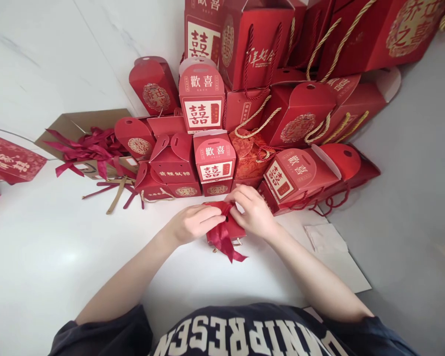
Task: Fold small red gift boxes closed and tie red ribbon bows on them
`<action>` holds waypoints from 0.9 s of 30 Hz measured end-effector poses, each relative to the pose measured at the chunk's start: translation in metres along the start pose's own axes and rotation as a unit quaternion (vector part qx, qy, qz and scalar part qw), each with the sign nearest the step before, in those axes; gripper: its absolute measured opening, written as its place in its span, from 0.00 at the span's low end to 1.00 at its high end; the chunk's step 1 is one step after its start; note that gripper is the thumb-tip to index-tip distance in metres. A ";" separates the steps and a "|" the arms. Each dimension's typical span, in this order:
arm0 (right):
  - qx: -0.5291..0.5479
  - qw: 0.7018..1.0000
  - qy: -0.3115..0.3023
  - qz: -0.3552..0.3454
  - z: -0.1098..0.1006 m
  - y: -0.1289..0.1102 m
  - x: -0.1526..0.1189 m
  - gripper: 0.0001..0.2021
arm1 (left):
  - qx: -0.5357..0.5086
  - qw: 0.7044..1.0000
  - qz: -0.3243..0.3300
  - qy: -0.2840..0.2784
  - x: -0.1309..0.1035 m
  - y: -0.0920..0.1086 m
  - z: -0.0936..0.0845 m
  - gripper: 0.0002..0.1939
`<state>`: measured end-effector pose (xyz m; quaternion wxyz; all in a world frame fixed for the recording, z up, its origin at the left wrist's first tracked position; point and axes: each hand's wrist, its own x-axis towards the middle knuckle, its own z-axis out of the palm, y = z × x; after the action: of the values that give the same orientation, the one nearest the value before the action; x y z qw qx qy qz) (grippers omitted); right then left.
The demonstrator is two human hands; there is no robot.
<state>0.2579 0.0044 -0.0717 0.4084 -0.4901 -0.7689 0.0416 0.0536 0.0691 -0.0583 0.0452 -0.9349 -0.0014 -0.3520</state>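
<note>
A small red gift box point(235, 228) stands on the white table in front of me, with a bit of gold cord at its lower side. Dark red satin ribbon point(222, 239) lies over its top, and the loose ends hang down the near side. My left hand point(198, 222) pinches the ribbon from the left, thumb and fingers together. From the right, my right hand point(252, 210) bends its fingers at the top of the box, close to the left fingertips. Those fingers partly hide the box top, and what exactly the right fingertips hold is not visible.
Stacked red gift boxes point(202, 106) with cord handles fill the back and right. An open cardboard box point(70, 123) of loose ribbons sits at the left, with ribbon strips point(116, 195) before it. White papers point(326, 237) lie right; a red printed bag point(15, 158) is far left.
</note>
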 end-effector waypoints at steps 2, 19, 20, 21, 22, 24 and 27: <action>-0.056 0.995 0.075 0.014 -0.004 0.000 -0.004 0.12 | -0.012 1.000 -0.003 -0.007 0.001 0.000 -0.001 0.05; 0.183 0.896 -0.321 0.247 -0.054 0.006 -0.035 0.27 | -0.019 0.999 -0.025 -0.012 0.001 -0.002 -0.005 0.06; 0.240 0.875 -0.318 0.277 -0.048 0.009 -0.032 0.23 | -0.017 0.999 -0.025 -0.011 0.002 -0.002 -0.005 0.06; 0.285 0.856 -0.299 0.311 -0.042 0.012 -0.029 0.22 | -0.017 1.000 -0.024 -0.010 0.002 -0.002 -0.006 0.06; 0.317 0.840 -0.275 0.342 -0.036 0.014 -0.026 0.25 | -0.018 1.000 -0.023 -0.010 0.002 -0.002 -0.005 0.06; 0.356 0.816 -0.253 0.378 -0.026 0.016 -0.022 0.29 | -0.022 0.999 -0.024 -0.008 0.001 -0.002 -0.005 0.06; 0.401 0.798 -0.260 0.367 -0.019 0.016 -0.022 0.27 | -0.031 0.999 -0.030 -0.012 -0.002 -0.004 -0.002 0.06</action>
<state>0.2861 -0.0115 -0.0796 0.3076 -0.4991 -0.5235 0.6183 0.0507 0.0728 -0.0578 0.0057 -0.9396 -0.0190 -0.3416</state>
